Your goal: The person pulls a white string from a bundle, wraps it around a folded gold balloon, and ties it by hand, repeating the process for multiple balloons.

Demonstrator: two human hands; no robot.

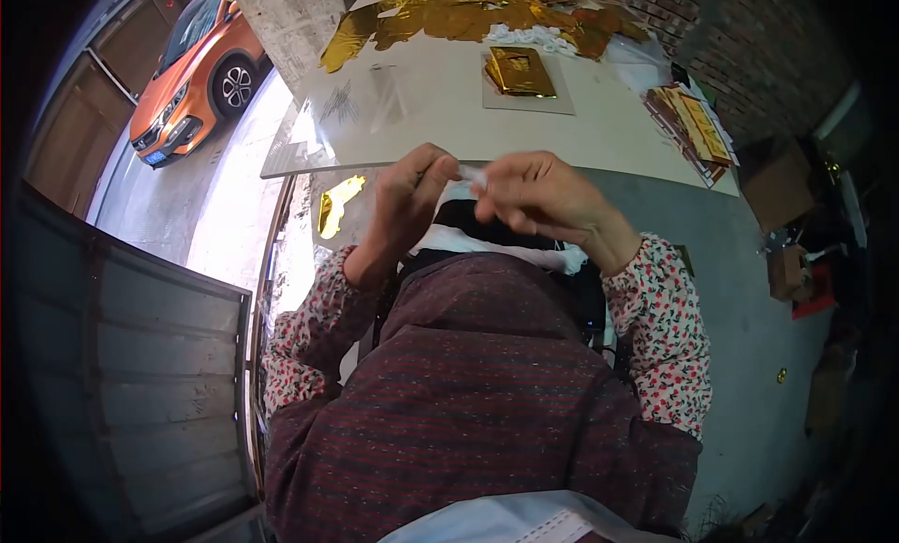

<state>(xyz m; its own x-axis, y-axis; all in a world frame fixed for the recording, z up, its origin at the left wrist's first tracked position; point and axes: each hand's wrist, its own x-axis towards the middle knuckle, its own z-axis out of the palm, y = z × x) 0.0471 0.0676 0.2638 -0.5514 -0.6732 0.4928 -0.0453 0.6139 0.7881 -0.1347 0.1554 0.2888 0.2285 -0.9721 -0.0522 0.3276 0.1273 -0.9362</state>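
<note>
My left hand (pixel 412 189) is raised over my lap, its thumb and fingers pinched on a small thin white piece (pixel 472 174). The other end of this piece meets the fingertips of my right hand (pixel 548 195), which are closed and slightly smeared by motion. Whether the piece is paper, thread or cloth cannot be made out. Below both hands, strips of white material (pixel 459 241) lie across my lap, over a dark apron (pixel 487 374). Just ahead of my hands is the front edge of a pale table (pixel 421 136).
On the table lie a stack of gold foil pieces (pixel 523 72) on a board, more gold sheets (pixel 449 19), a white bundle (pixel 534 39) and printed packets (pixel 693 126). Gold foil (pixel 337 206) sits below the table's left side. Boxes (pixel 791 271) stand right; an orange car (pixel 197 75) is outside.
</note>
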